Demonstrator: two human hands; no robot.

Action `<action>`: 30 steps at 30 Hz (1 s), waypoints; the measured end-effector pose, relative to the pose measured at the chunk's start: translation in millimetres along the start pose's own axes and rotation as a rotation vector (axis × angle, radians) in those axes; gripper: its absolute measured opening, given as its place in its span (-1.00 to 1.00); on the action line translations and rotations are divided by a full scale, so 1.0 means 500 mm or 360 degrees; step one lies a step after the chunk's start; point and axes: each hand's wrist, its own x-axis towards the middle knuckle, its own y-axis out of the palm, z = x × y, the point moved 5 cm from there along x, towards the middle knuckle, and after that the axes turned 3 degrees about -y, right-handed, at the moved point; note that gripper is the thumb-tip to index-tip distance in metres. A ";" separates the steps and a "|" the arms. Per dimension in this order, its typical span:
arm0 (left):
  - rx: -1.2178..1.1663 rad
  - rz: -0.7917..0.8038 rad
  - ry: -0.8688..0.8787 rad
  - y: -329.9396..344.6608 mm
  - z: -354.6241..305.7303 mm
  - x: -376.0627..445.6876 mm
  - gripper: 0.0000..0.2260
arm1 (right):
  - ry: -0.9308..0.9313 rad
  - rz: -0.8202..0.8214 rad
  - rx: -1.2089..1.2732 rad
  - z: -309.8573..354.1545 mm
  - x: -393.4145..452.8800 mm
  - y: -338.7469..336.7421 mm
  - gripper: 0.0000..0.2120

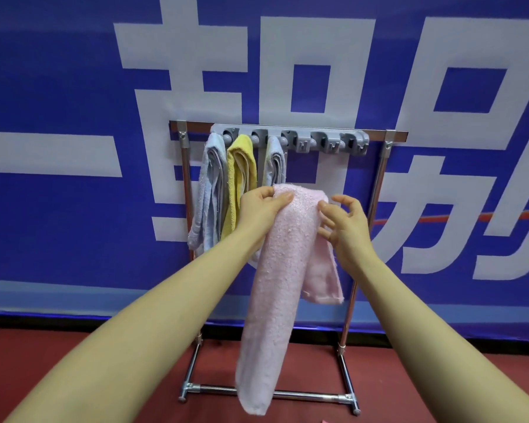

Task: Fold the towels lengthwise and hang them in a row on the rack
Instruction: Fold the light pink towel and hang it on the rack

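Three towels already hang side by side from the left clips of the grey clip strip on the metal rack: a pale blue towel, a yellow towel and a second pale blue towel, with the clips to their right holding nothing. In front of the rack, the left hand pinches the folded top of the pink towel between thumb and curled fingers, the long fold hanging down toward the red floor and a shorter flap behind it. Right hand sits just beside the towel's right edge, fingers spread and loosely bent, fingertips at the fabric but gripping nothing; blue banner with white characters behind.
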 end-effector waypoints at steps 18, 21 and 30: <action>0.0567 -0.0189 0.0153 -0.051 -0.002 0.008 -0.87 | -0.0067 -0.0053 -0.0417 -0.035 -0.012 0.032 -0.88; 0.0489 0.0028 -0.0190 -0.045 0.024 0.002 -0.61 | -0.0048 -0.0096 -0.0457 -0.024 -0.003 0.028 -0.88; 0.0256 -0.0013 -0.0276 -0.047 0.042 -0.010 -0.59 | 0.0011 -0.0082 -0.0400 -0.004 0.007 0.003 -0.91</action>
